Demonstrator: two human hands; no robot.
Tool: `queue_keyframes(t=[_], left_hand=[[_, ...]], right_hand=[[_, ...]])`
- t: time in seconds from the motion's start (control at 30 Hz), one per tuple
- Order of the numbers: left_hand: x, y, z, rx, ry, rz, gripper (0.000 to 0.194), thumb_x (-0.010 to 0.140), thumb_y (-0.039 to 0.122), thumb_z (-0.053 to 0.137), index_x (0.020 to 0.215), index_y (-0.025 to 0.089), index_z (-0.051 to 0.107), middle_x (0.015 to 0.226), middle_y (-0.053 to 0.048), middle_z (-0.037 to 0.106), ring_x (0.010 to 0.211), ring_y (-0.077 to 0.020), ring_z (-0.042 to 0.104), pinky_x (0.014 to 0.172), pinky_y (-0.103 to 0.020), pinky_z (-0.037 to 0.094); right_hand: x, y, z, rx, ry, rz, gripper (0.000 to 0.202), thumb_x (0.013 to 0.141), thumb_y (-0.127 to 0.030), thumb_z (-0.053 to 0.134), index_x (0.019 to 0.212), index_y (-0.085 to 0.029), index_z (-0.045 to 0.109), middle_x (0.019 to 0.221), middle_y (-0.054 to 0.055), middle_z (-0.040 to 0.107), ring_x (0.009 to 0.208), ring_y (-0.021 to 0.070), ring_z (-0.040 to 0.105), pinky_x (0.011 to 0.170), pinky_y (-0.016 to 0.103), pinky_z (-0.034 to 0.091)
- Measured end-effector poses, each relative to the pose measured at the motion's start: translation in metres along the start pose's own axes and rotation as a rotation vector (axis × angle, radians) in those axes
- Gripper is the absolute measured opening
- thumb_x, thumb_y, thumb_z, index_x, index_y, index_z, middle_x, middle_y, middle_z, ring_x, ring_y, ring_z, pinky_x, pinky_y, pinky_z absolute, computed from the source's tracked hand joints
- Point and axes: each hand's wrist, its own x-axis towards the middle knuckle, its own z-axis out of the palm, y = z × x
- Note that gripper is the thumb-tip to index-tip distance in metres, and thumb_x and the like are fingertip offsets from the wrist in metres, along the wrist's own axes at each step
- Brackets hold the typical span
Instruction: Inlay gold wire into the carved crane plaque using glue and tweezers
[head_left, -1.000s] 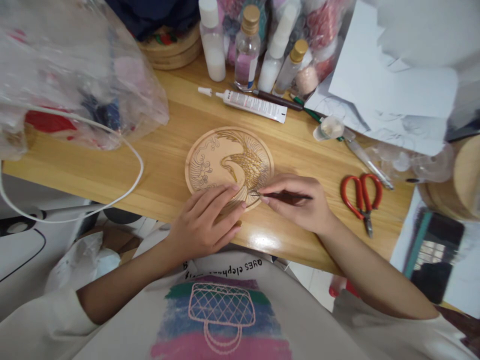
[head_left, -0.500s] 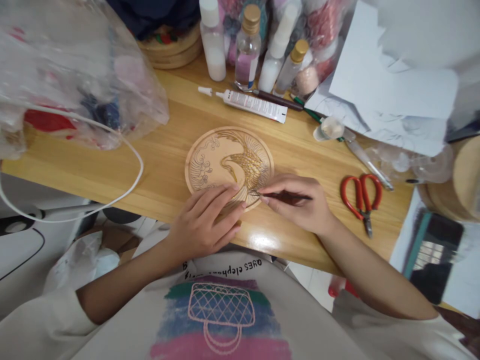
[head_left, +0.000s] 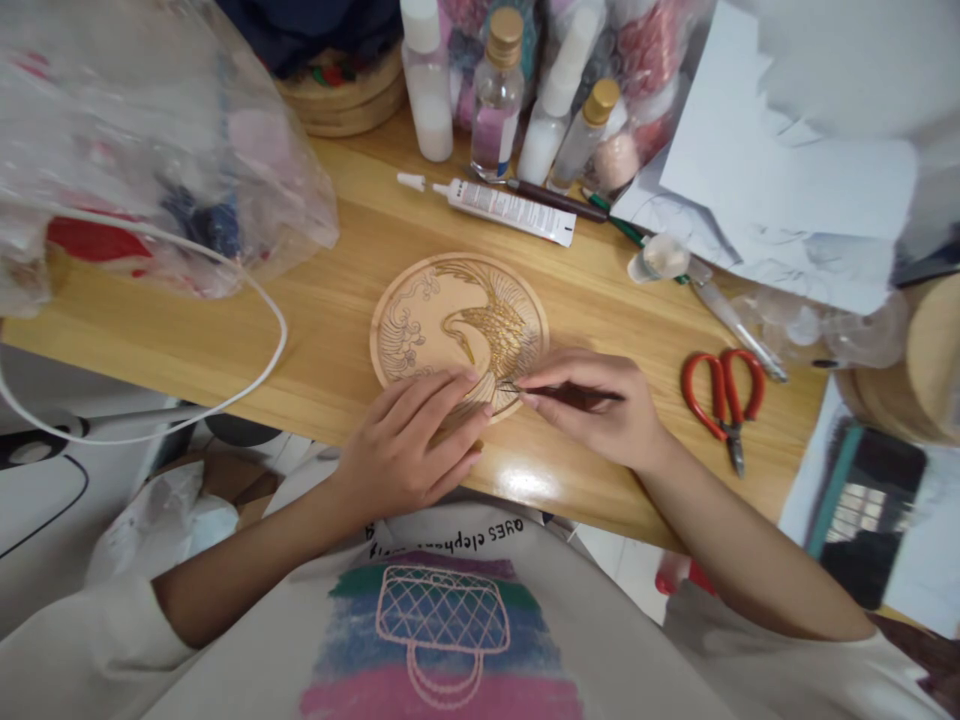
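Right grip (head_left: 598,402) pinches dark tool (head_left: 559,390) over disc (head_left: 431,345)

A light, wood-grained table (head_left: 315,330) runs slantwise across the view, its glossy top catching a bright white glare (head_left: 527,480) near the front edge, while pale floor tiles (head_left: 624,568) show below that edge and a cardboard box (head_left: 240,484) sits beneath

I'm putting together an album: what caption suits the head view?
Left hand on a round bird panel, right hand holding a thin tool to it.
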Motion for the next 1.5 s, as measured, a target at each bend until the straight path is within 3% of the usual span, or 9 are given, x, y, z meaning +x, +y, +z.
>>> queue_keyframes(t=[1.5], left_hand=[[0.0001,0.0002,0.0017,0.015,0.045,-0.01,0.033,0.09,0.032,0.061,0.116,0.013,0.064,0.121,-0.018,0.068,0.113,-0.0298,0.065,0.093,-0.042,0.054]], right_hand=[[-0.0007,-0.0005,0.0006,0.015,0.018,0.049,0.008,0.084,-0.017,0.071,0.091,-0.016,0.075,0.078,0.004,0.075,0.069,0.0126,0.068,0.058,0.023,0.053]])
